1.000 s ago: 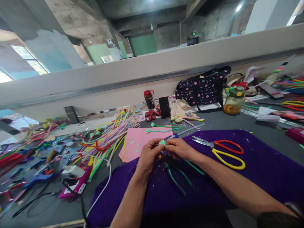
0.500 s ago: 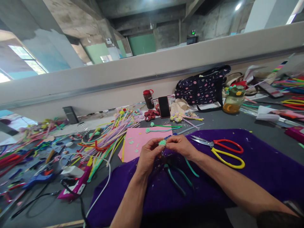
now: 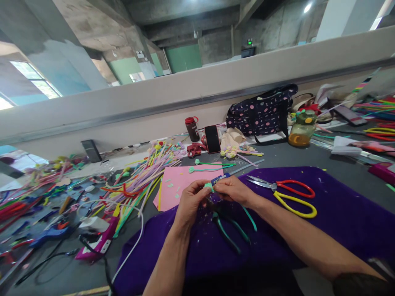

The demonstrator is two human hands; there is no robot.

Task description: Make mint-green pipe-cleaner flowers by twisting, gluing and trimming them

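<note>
My left hand [image 3: 191,200] pinches a small mint-green fuzzy pipe-cleaner flower [image 3: 209,186] between thumb and fingers. Close against it, my right hand [image 3: 233,190] is closed on the same piece, its fingertips partly hidden. A green pipe-cleaner stem [image 3: 250,218] comes out below my right hand. Under both hands lie pliers [image 3: 230,232] with dark green handles, on a purple cloth [image 3: 154,246]. Scissors [image 3: 286,190] with one red and one yellow handle lie open to the right. Behind my hands, two green-stemmed pieces [image 3: 212,168] rest on a pink sheet [image 3: 173,176].
A heap of coloured pipe cleaners [image 3: 148,176] spreads to the left, near a magenta power strip [image 3: 98,242] and a white cable [image 3: 131,250]. At the back stand a red-lidded bottle [image 3: 192,129], a phone [image 3: 212,139], a patterned bag [image 3: 259,115] and a green bottle [image 3: 302,129].
My right hand has drawn slightly away from the flower and lower. The flower has turned and dipped a little in my left fingers, and the hanging stem has swung slightly.
</note>
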